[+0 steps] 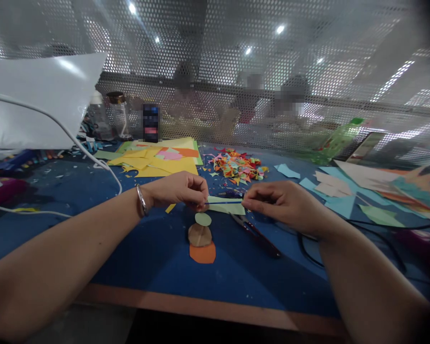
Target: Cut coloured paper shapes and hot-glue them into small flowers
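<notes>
My left hand (pixel 181 190) and my right hand (pixel 283 203) each pinch one end of a thin blue paper strip (pixel 224 202), held taut and level above the blue table mat (pixel 157 248). A pale green paper piece (pixel 226 207) lies just behind the strip. Below the strip lie three cut rounds in a row: a light green one (pixel 203 219), a brown one (pixel 199 235) and an orange one (pixel 202 253). Dark scissors (pixel 256 234) rest on the mat under my right hand. A bracelet (pixel 141 199) circles my left wrist.
Yellow and orange paper sheets (pixel 157 160) lie at the back left, a heap of colourful scraps (pixel 238 168) behind centre, teal and white cuttings (pixel 347 193) at right. A white cable (pixel 75 143) and black cable (pixel 372 229) cross the mat. Jars (pixel 116 114) and a perforated screen (pixel 236 71) stand behind.
</notes>
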### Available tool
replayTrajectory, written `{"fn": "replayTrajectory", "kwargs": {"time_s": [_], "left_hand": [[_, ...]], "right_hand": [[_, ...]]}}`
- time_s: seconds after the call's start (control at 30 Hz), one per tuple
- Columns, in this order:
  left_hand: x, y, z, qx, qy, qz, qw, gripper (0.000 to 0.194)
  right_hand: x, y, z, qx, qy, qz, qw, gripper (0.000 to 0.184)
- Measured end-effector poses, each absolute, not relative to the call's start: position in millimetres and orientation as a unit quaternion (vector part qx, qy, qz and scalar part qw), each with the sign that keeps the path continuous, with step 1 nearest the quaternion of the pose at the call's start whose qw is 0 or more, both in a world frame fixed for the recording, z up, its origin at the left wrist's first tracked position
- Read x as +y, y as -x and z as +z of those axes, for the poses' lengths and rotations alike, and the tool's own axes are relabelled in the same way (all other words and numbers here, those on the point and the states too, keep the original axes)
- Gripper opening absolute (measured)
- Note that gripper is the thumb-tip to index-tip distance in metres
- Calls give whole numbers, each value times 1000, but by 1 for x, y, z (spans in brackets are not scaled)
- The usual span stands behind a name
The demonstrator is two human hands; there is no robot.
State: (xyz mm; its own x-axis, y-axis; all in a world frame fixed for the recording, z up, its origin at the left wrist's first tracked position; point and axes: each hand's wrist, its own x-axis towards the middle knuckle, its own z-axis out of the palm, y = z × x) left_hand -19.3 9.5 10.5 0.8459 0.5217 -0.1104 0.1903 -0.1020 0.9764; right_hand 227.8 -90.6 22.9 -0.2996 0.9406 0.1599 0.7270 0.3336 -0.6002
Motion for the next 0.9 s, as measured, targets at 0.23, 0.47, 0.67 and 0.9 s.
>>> {"fn": "replayTrajectory", "kwargs": {"time_s": [0.23,0.47,0.67,0.9], "left_hand": [[26,27,5,290,-704,146,632,8],[35,29,-2,338,-619,240,667,11],[26,23,2,322,-564,239,722,16],[13,16,5,325,-549,245,730,23]], "right_hand": [[-89,-241,22,-764,565,202,238,41],[-86,-245,23,-788,587,105,151,38],[-85,-243,11,-810,575,105,34,36],[-91,-226,15,-809,572,135,-7,38]]}}
